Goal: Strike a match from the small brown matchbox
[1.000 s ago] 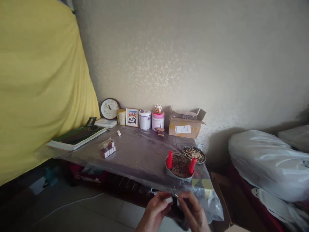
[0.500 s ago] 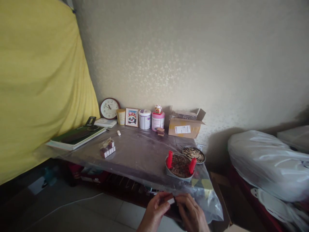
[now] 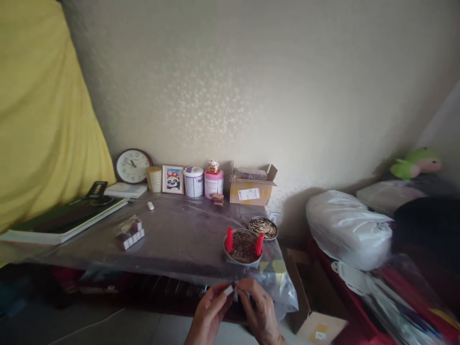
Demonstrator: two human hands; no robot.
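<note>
Left hand [image 3: 207, 316] and right hand [image 3: 259, 311] raised together at the bottom of the view, just in front of the table's [image 3: 179, 235] near edge. Fingers [image 3: 220, 293] of the left hand pinched shut on a small white box [image 3: 229, 290], probably a matchbox; too small to tell for sure. Fingers of the right hand curled closed against the same box from the other side, touching it, thumb on top. Box held in the air between both hands, below and in front of the round metal dish [image 3: 243, 247].

On the table, under a clear plastic sheet: that dish filled with dark bits, two red candles [image 3: 229, 239] standing upright in it, one at each side. Just behind it, a second dish of pale sticks [image 3: 262, 227]. Near the left middle, a small bag of brown-and-white boxes [image 3: 130, 232]. Along the wall: a clock [image 3: 132, 166], a framed picture [image 3: 173, 179], a white tin [image 3: 193, 181], a pink tin [image 3: 213, 183] with a little figure on top, an open cardboard box [image 3: 251, 186]. Books [image 3: 61, 221] lying at the far left. White plastic bundle [image 3: 348, 227] well apart, to the right.
</note>
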